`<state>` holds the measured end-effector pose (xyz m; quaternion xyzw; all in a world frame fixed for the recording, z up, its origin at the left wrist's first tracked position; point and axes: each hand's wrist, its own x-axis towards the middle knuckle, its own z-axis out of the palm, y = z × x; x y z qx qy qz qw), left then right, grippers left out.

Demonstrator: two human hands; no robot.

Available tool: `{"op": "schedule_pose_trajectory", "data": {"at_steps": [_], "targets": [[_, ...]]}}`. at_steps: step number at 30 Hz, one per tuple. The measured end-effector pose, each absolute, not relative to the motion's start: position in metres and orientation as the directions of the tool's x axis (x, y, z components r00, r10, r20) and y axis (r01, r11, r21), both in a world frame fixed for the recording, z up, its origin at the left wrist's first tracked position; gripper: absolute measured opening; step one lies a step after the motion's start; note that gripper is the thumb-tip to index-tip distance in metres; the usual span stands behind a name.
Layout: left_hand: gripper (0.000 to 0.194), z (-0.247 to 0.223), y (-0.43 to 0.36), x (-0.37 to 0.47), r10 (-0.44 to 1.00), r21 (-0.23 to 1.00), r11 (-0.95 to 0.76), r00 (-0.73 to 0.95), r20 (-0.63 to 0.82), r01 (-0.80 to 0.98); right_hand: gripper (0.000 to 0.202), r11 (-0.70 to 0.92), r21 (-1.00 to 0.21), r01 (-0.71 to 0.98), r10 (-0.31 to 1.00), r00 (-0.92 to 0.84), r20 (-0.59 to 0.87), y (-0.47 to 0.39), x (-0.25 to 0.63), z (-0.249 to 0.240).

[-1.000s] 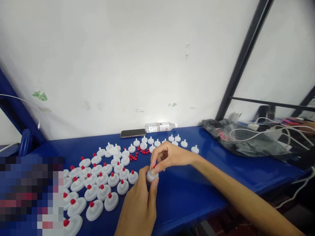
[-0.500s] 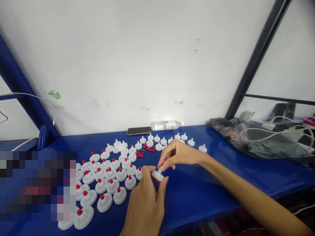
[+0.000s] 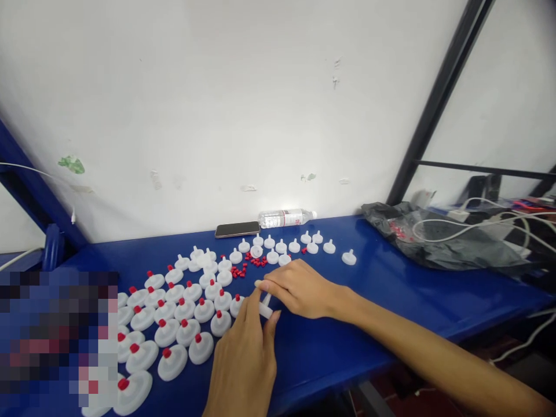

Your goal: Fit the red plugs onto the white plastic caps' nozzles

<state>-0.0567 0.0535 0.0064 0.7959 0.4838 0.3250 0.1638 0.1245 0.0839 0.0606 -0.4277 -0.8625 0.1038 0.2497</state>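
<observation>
Between the thumb and fingers of my left hand is a white spouted lid, tilted, with its spout pointing up. My right hand is closed over the spout's top, thumb and curled fingers covering the tip. The small red cap seen there earlier is hidden by these fingers. To the left stand many white lids with red caps on their spouts. Behind my hands, loose red caps lie in a small pile, among white lids with bare spouts.
A phone and a clear bottle lie along the wall on the blue table. At the right, a black plastic bag lies under white cables. A blurred-out patch covers the lower left.
My right hand has turned and shifted from pinching the red cap on the spout to closing over its top. The whole view has shifted slightly, with the table's things now further left.
</observation>
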Motion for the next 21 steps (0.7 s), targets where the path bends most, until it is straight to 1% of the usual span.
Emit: {"op": "schedule_pose_trajectory", "data": {"at_steps": [1, 3, 6, 10, 14, 21], "targets": [[0.046, 0.005, 0.053, -0.055, 0.873, 0.59, -0.483, 0.302, 0.383, 0.647, 0.044, 0.615, -0.358, 0.702, 0.786, -0.508, 0.353, 0.083, 0.123, 0.059], [0.049, 0.001, 0.053, -0.051, 0.866, 0.624, -0.487, 0.249, 0.433, 0.611, 0.044, 0.617, -0.335, 0.713, 0.781, -0.501, 0.372, 0.08, 0.121, 0.058], [0.051, -0.005, 0.058, -0.044, 0.855, 0.67, -0.499, 0.188, 0.483, 0.549, 0.045, 0.605, -0.333, 0.723, 0.787, -0.479, 0.389, 0.078, 0.118, 0.056], [0.048, -0.01, 0.066, -0.04, 0.839, 0.698, -0.529, 0.173, 0.515, 0.483, 0.045, 0.592, -0.331, 0.735, 0.799, -0.481, 0.36, 0.077, 0.116, 0.057], [0.044, -0.006, 0.061, -0.044, 0.851, 0.7, -0.513, 0.191, 0.488, 0.496, 0.043, 0.614, -0.338, 0.713, 0.788, -0.524, 0.324, 0.078, 0.116, 0.058], [0.04, 0.008, 0.053, -0.055, 0.868, 0.708, -0.496, 0.291, 0.402, 0.502, 0.044, 0.595, -0.348, 0.725, 0.804, -0.545, 0.24, 0.076, 0.118, 0.061]]}}
